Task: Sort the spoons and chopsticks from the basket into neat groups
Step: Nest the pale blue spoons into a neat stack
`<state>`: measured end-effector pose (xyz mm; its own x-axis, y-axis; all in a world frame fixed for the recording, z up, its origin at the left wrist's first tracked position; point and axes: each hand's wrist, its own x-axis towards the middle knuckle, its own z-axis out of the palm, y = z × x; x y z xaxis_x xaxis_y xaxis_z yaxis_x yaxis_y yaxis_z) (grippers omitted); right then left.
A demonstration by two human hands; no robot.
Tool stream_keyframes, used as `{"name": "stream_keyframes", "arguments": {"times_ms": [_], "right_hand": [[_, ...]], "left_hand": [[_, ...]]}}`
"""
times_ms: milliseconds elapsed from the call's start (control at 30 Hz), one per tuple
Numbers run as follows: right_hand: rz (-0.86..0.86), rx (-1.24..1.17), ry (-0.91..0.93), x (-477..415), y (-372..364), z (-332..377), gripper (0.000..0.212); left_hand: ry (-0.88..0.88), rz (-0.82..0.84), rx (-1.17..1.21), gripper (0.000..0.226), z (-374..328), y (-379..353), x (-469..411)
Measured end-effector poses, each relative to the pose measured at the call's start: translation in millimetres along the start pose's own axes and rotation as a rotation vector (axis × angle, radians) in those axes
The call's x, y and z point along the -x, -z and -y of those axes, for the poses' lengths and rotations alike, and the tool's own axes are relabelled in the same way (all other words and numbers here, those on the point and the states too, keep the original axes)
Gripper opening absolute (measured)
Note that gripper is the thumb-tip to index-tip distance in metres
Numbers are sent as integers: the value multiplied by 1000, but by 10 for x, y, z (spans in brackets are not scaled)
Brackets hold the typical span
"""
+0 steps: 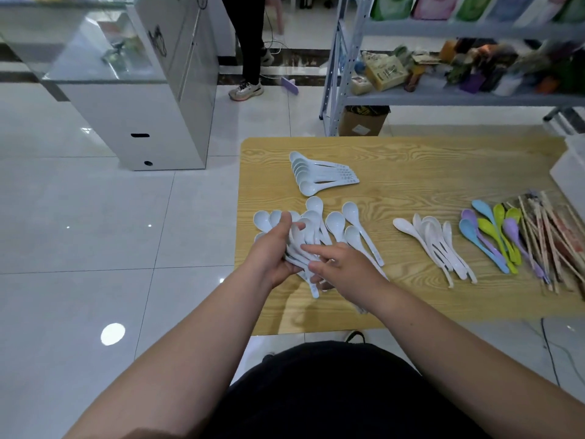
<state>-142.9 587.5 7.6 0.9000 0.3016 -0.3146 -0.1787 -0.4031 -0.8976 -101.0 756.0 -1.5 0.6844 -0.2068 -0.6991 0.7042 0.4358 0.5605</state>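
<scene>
Left hand (272, 251): clenched round a bundle of pale spoons (297, 236), thumb up at 12 o'clock. My own fingers hide how many it holds.
Right hand (346, 269): laid over the handles of the same bundle, forefinger stretched toward 9 o'clock. I cannot tell whether it pinches a spoon or only touches them; the underside is hidden.
Loose spoons (335, 221): pale blue, scattered on the worktop (411, 166) under and just past both hands, bowls toward 12 o'clock. Several are covered by my hands and wrists.
Stacked spoons (316, 175): a nested row at 12 o'clock from the hands, bowls at 9 o'clock, handles at 3 o'clock.
White spoons (433, 239): a group at 3 o'clock from the hands, overlapping, so the count is unclear.
Coloured spoons (489, 234): blue, green and purple, farther toward 3 o'clock, just beside the white group.
Chopsticks (547, 236): a bundle at the far 3 o'clock side, touching the coloured spoons and partly cut off by the frame.
White container (569, 172): at 2 o'clock, cut off; I cannot see inside it.
Shelf rack (459, 96): beyond the worktop at 1 o'clock, its goods blurred.
</scene>
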Motion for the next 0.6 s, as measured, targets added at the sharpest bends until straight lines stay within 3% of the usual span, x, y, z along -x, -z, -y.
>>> {"name": "stream_keyframes", "arguments": {"times_ms": [133, 200, 300, 400, 500, 600], "right_hand": [[9, 17, -70, 24, -145, -38, 25], [45, -109, -193, 28, -130, -55, 31], [322, -382, -439, 73, 9, -127, 46], [545, -617, -523, 166, 94, -260, 52], [578, -671, -537, 155, 148, -346, 48], [554, -551, -500, 67, 334, -354, 42]], "left_hand": [[-19, 0, -4, 21, 30, 39, 103], [-35, -23, -30, 4, 29, 57, 135], [-40, -86, 28, 7, -18, 96, 149], [-18, -72, 79, 4, -31, 120, 141], [-7, -82, 96, 7, 9, 72, 126], [-4, -74, 64, 15, -1, -24, 89]]}}
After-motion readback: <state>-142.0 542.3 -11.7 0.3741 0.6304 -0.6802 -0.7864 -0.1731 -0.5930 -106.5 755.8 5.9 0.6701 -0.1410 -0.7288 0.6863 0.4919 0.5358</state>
